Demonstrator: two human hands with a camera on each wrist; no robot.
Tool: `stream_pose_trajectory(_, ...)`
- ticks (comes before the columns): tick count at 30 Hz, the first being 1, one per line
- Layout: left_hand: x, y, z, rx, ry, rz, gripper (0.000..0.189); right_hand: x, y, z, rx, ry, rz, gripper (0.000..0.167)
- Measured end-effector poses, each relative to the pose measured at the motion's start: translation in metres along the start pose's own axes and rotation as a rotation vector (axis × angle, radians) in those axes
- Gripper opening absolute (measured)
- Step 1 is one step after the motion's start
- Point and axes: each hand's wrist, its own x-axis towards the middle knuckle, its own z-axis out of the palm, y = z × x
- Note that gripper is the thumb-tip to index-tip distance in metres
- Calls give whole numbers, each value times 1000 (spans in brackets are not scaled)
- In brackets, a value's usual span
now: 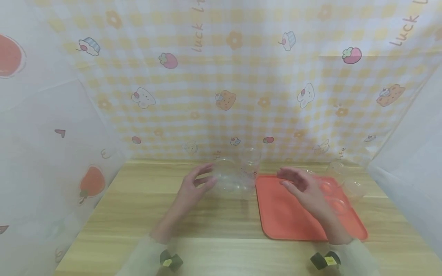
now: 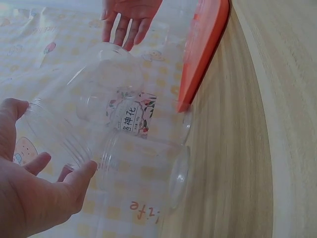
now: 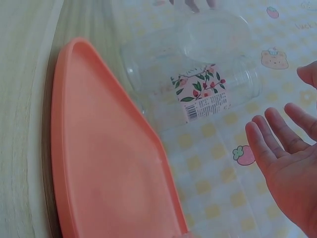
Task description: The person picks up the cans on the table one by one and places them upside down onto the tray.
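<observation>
My left hand (image 1: 195, 188) grips a clear plastic cup (image 2: 111, 74) by its ribbed end, thumb on one side and fingers on the other. In the head view this see-through cup is faint against the cloth. Right behind it stands a clear jar (image 3: 237, 74) with a flowered paper label (image 2: 131, 113). Another clear jar (image 2: 143, 168) without a visible label stands beside that one. My right hand (image 1: 304, 188) hovers over the orange-red tray (image 1: 283, 211), fingers loosely bent and holding nothing. In the right wrist view its palm (image 3: 297, 188) faces the jars.
Several clear plastic cups stand on the right, some on the tray, such as one cup (image 1: 338, 206), and some beyond its edge, such as another cup (image 1: 355, 189). A checked cloth (image 1: 224, 76) hangs behind the wooden table (image 1: 207, 226). White cloth (image 1: 45, 153) borders the left side.
</observation>
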Motion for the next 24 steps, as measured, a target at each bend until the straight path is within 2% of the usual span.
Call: stream_pose_trajectory(24, 0, 0, 15, -90, 44, -39, 59, 3, -4, 10, 71, -11, -40, 38)
